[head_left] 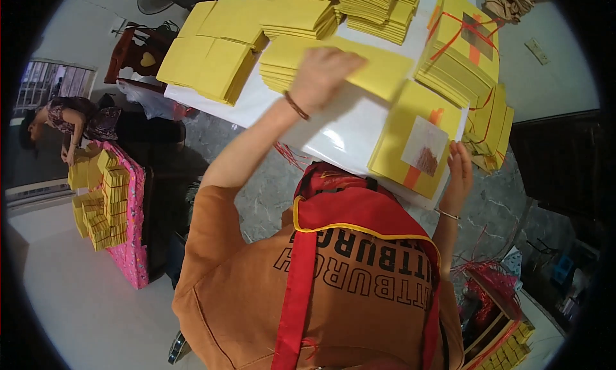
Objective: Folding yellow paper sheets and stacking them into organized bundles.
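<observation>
Left hand (321,75) lay flat, fingers together, on a yellow paper stack (359,68) at 12 o'clock. Right hand (459,174), fingers loosely apart, touched the yellow bundle (417,139) edge at 2 o'clock.

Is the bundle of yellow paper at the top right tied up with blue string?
No, the tied bundle is bound with red string.

Matt yellow paper sheets (378,71) under the left fingertips; glossy white table (340,129) just below; smooth paper stack (417,145) beside the right fingers.

Orange printed shirt (256,293), red yellow-edged apron (359,222), 2 wrist bracelets (296,106)
</observation>
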`<state>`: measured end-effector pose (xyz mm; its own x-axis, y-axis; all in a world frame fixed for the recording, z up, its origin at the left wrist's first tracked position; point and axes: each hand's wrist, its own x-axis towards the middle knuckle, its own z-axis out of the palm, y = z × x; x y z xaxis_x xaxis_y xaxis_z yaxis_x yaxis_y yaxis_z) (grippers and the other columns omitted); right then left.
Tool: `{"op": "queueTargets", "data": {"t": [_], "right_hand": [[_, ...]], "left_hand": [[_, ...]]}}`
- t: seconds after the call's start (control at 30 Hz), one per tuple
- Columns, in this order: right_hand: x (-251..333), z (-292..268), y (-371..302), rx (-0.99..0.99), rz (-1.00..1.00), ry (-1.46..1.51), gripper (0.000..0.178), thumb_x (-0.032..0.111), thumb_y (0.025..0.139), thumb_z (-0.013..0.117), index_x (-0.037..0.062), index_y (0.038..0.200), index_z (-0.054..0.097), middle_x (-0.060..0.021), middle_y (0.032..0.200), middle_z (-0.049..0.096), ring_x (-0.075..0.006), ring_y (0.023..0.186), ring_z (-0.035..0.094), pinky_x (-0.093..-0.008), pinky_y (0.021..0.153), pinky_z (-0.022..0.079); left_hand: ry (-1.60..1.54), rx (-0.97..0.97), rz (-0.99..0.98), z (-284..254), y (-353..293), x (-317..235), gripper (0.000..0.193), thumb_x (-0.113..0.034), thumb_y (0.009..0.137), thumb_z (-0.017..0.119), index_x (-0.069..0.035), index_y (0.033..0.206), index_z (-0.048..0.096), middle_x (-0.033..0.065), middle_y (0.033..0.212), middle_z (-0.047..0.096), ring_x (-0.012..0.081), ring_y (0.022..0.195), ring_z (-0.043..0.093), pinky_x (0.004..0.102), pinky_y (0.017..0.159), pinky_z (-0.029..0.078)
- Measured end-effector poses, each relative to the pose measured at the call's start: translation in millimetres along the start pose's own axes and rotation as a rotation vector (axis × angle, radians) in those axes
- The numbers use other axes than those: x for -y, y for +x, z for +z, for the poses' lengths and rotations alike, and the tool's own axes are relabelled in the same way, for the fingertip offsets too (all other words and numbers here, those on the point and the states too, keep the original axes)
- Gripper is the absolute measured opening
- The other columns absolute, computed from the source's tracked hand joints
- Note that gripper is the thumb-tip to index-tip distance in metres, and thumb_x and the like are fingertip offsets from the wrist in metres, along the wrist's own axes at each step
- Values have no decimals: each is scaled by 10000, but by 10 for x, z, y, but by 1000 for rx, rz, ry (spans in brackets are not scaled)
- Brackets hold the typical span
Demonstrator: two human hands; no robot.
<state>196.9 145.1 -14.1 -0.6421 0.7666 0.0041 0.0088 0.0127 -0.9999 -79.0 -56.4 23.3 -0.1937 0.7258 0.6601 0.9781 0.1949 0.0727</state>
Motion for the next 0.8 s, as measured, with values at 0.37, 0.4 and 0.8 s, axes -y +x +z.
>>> {"op": "queueTargets", "data": {"t": [0.37, 0.4, 0.8], "right_hand": [[-136, 1661, 364, 504, 89, -31, 351, 250, 896, 533, 92, 1208, 549, -42, 1192, 555, -145, 1105, 499, -285, 858, 406], [-200, 1824, 428, 526, 138, -68, 400, 298, 882, 550, 123, 1241, 527, -52, 1243, 522, -164, 1143, 470, -319, 870, 400], [-614, 2958, 718, 187, 430, 33, 656, 221, 678, 754, -44, 1209, 474, -172, 1096, 578, -241, 948, 595, -329, 802, 485]], "left_hand": [[241, 452, -166, 47, -833, 1054, 423, -136, 757, 587, -165, 1176, 542, 4, 1119, 581, 212, 1046, 494, 376, 847, 367], [236, 452, -172, 79, -863, 1035, 423, -136, 757, 587, -165, 1176, 542, 4, 1119, 581, 212, 1046, 494, 376, 847, 367], [-432, 354, -1117, 34, -1076, 1546, 662, -456, 806, 584, 49, 1222, 485, 231, 1107, 586, 286, 989, 585, 319, 851, 447]]}}
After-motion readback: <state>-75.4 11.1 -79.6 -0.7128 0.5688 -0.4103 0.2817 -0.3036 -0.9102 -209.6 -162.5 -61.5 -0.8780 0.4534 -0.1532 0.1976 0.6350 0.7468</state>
